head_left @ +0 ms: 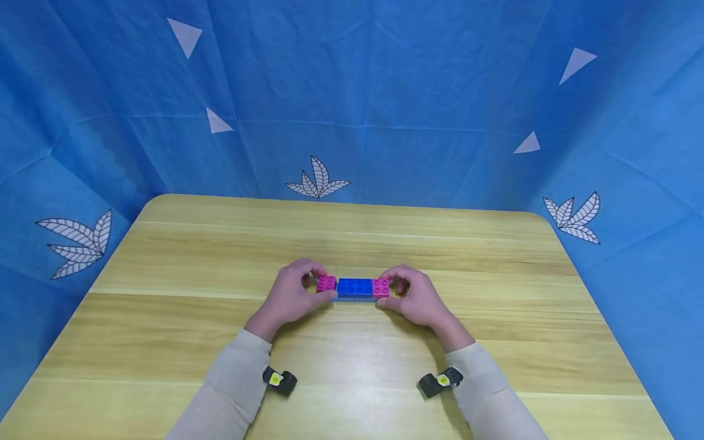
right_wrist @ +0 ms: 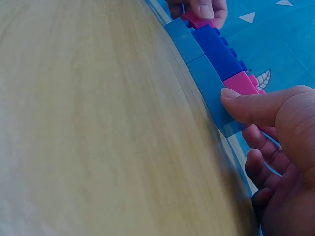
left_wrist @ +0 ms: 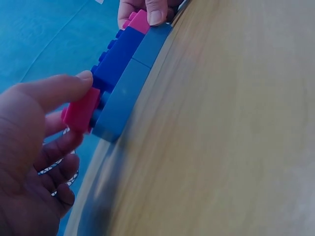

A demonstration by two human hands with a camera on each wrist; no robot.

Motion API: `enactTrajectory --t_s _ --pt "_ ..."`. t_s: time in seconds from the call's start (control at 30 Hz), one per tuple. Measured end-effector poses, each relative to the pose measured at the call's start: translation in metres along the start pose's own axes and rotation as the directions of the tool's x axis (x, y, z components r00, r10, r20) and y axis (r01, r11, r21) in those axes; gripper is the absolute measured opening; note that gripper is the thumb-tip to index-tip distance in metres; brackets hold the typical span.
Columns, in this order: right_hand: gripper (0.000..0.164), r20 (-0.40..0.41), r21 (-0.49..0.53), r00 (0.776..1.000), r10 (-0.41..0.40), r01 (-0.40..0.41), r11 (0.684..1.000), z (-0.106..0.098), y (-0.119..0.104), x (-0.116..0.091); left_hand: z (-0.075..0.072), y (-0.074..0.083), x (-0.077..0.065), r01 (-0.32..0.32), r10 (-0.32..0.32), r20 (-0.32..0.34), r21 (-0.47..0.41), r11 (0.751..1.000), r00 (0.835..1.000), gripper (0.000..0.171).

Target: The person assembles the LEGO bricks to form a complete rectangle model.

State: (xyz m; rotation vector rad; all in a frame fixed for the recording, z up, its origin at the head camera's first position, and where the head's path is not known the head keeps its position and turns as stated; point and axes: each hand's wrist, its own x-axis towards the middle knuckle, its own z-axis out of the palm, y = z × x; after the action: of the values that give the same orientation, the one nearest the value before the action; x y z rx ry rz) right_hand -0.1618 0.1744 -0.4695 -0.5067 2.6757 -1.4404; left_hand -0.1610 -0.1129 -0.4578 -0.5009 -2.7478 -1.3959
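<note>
Two light blue building bricks (left_wrist: 116,104) lie end to end on the table as a bottom row. On them sits a dark blue brick (head_left: 354,287), with a pink brick (head_left: 381,288) beside it at the right end. My left hand (head_left: 294,292) pinches a second pink brick (left_wrist: 82,110) between thumb and fingers over the row's left end. Studs show under this brick, which is slightly raised and tilted. My right hand (head_left: 415,296) grips the row's right end, its thumb on the light blue brick (right_wrist: 214,93) and its fingers behind, partly hidden.
The wooden table (head_left: 352,366) extends around the bricks on all sides. A blue curtain (head_left: 352,91) with leaf and triangle prints hangs behind the table and along both sides. Black straps with small cameras (head_left: 280,380) are worn on both sleeves.
</note>
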Motion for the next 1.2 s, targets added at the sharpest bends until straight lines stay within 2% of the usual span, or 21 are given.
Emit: enactTrajectory --t_s 0.5,0.77,0.9,1.07,1.2 --pt "0.038 -0.004 -0.003 1.000 0.024 -0.024 1.000 -0.0009 -0.0034 -0.0003 0.0046 0.0044 0.0009 -0.010 0.010 -0.004 0.060 0.998 1.000 0.037" --pt "0.038 -0.008 -0.002 1.000 0.009 -0.009 1.000 -0.0008 -0.0016 -0.0006 0.0058 0.0069 0.0012 0.032 -0.033 0.010 0.092 0.995 0.999 0.039" --pt "0.038 -0.008 0.001 1.000 0.005 -0.005 1.000 -0.0004 -0.0003 -0.0003 0.0057 0.0069 0.0008 0.051 -0.052 0.019 0.064 0.997 0.998 0.039" --pt "0.038 -0.004 0.004 1.000 0.016 -0.016 1.000 -0.0007 -0.0004 -0.0004 0.0054 0.0074 -0.0004 0.047 -0.047 0.017 0.010 0.999 0.999 0.039" --pt "0.038 -0.004 0.006 1.000 0.016 -0.016 1.000 -0.0009 -0.0008 -0.0004 0.0056 0.0075 -0.0003 0.045 -0.045 0.013 0.003 0.999 0.999 0.039"
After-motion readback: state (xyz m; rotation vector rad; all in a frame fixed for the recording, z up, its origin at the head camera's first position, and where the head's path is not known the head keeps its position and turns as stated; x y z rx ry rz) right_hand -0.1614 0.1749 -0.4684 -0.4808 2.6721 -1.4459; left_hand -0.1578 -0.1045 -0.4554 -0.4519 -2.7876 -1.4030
